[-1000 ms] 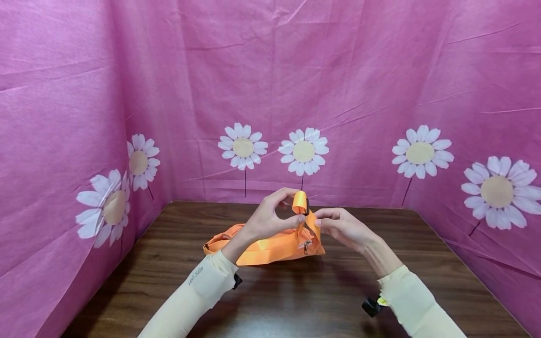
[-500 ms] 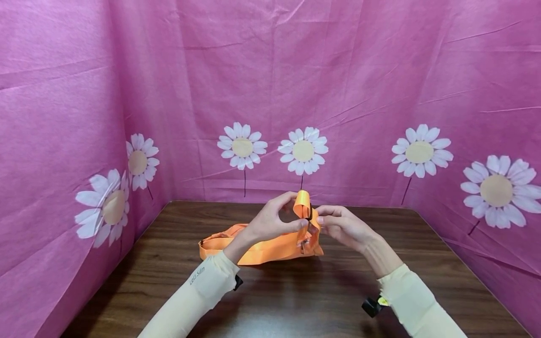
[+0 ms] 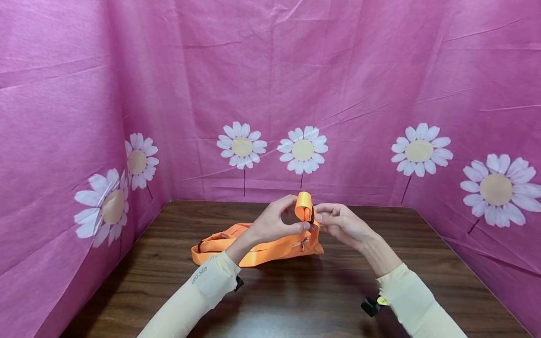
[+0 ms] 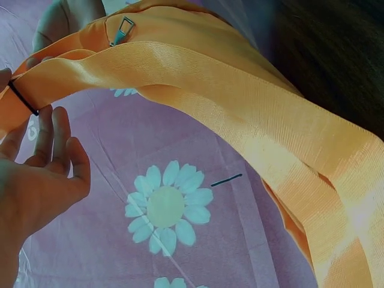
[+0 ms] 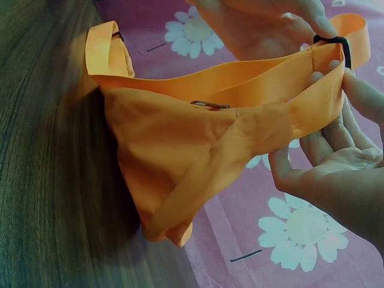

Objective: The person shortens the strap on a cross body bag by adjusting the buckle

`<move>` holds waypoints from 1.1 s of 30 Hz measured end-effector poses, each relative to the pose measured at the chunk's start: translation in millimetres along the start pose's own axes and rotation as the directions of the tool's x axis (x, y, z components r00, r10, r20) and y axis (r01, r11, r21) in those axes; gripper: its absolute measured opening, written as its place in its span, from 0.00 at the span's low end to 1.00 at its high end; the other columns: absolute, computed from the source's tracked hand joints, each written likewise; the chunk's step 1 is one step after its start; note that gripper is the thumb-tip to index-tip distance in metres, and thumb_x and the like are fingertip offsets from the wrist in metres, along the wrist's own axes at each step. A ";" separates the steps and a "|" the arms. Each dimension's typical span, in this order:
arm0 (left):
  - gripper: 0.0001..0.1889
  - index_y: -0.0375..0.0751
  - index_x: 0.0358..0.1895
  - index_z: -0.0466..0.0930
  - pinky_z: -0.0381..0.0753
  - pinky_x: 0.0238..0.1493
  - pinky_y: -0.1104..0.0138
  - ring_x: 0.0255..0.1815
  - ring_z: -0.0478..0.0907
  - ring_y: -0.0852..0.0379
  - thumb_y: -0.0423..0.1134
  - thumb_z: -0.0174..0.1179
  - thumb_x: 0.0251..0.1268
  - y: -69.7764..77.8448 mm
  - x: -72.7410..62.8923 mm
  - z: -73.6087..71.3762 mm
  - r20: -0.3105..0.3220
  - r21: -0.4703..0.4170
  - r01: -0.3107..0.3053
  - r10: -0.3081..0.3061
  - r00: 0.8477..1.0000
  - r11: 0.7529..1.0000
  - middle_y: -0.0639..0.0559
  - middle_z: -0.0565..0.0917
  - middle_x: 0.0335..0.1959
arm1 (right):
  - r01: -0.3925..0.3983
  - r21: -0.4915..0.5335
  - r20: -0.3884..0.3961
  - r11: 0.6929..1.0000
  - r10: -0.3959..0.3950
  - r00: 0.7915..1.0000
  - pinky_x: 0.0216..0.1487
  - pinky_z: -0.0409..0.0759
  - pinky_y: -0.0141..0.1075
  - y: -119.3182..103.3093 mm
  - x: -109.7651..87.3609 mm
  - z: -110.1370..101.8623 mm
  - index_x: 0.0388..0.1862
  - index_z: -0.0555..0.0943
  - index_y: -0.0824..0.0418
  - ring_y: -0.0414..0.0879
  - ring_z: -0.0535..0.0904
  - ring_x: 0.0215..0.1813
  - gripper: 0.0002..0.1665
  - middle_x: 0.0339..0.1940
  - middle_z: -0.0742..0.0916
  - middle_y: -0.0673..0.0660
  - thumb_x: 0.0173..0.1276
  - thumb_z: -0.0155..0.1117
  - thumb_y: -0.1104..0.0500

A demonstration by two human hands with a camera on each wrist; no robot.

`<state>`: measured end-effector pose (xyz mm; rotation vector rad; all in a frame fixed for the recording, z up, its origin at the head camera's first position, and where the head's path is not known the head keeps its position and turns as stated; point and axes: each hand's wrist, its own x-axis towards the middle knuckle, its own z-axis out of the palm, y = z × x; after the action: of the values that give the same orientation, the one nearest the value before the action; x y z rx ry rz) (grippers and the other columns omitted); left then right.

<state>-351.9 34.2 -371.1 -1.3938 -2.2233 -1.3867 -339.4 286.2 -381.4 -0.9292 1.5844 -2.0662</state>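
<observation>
An orange fabric bag [image 5: 162, 138] with a zip pull [image 4: 123, 31] lies on the table, its right part raised toward the hands. Its wide orange strap [image 4: 240, 108] runs along the near side and rises into a small loop [image 3: 303, 201] at a black strap slider [image 5: 346, 51]. With thumb and fingers, the left hand [image 3: 272, 223] pinches the strap at the slider. The right hand [image 3: 348, 227] faces it from the other side, thumb and forefinger pinching the strap beside the slider. In the head view, the left forearm covers part of the bag.
Brown wood-grain table [image 3: 287, 300] beneath the bag. Pink cloth [image 3: 270, 84] printed with white daisies hangs behind and on both sides. Black wrist devices sit under both sleeves, the right one [image 3: 371, 306] showing most.
The strap loop and slider have shifted slightly right, the left hand with them. At the bag's left end, the strap has slid out further left. The right hand has barely moved.
</observation>
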 end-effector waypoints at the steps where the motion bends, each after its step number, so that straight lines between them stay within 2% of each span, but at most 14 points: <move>1: 0.24 0.50 0.60 0.78 0.77 0.49 0.63 0.46 0.76 0.60 0.50 0.70 0.63 -0.2 0.1 -0.3 -0.008 0.000 -0.006 0.006 1.000 1.000 0.63 0.80 0.49 | -0.005 0.002 -0.008 1.000 0.005 1.000 0.54 0.78 0.41 0.7 0.3 -0.2 0.55 0.83 0.67 0.48 0.82 0.48 0.15 0.47 0.87 0.59 0.79 0.50 0.70; 7: 0.24 0.50 0.60 0.79 0.77 0.48 0.63 0.45 0.75 0.59 0.51 0.70 0.63 0.0 0.1 -3.7 -0.059 0.002 -0.028 0.028 0.998 1.000 0.62 0.80 0.48 | -0.057 -0.010 -0.059 0.998 0.056 0.997 0.56 0.78 0.45 6.0 1.5 -3.8 0.54 0.83 0.65 0.50 0.82 0.51 0.13 0.49 0.87 0.59 0.80 0.53 0.65; 14: 0.22 0.52 0.58 0.80 0.74 0.47 0.61 0.44 0.73 0.55 0.51 0.71 0.63 -1.0 -0.8 -7.7 -0.108 -0.008 -0.014 0.013 0.994 1.000 0.62 0.80 0.46 | -0.114 -0.020 -0.087 0.993 0.111 0.990 0.56 0.77 0.45 9.9 2.8 -4.8 0.53 0.84 0.65 0.50 0.82 0.52 0.13 0.49 0.87 0.60 0.80 0.55 0.64; 23: 0.22 0.53 0.57 0.78 0.77 0.42 0.62 0.41 0.74 0.57 0.53 0.71 0.63 -1.4 -1.4 -7.3 -0.073 -0.026 0.038 -0.040 0.996 0.999 0.60 0.80 0.44 | -0.091 0.010 -0.074 0.996 0.092 0.993 0.49 0.78 0.40 9.7 0.4 -4.8 0.53 0.85 0.65 0.48 0.82 0.47 0.13 0.48 0.86 0.60 0.80 0.54 0.66; 29: 0.21 0.52 0.57 0.79 0.78 0.44 0.58 0.43 0.77 0.52 0.47 0.72 0.63 -3.7 0.2 -1.8 -0.020 -0.045 0.024 -0.025 0.999 0.999 0.60 0.81 0.44 | -0.050 0.031 -0.046 0.998 0.051 0.998 0.49 0.78 0.39 7.8 0.8 -1.3 0.52 0.85 0.66 0.47 0.82 0.46 0.16 0.45 0.87 0.58 0.81 0.50 0.68; 33: 0.21 0.53 0.58 0.79 0.77 0.45 0.55 0.45 0.77 0.50 0.46 0.72 0.63 -4.8 0.0 -0.1 -0.014 -0.042 0.015 -0.015 1.000 0.999 0.61 0.81 0.46 | -0.028 0.049 -0.046 0.998 0.030 0.998 0.48 0.78 0.38 5.0 1.5 2.3 0.53 0.85 0.67 0.48 0.82 0.46 0.17 0.45 0.87 0.59 0.81 0.48 0.69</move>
<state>-355.7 33.5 -374.1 -1.3783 -2.2126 -1.4514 -339.4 282.2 -385.4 -0.8421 1.5541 -2.1115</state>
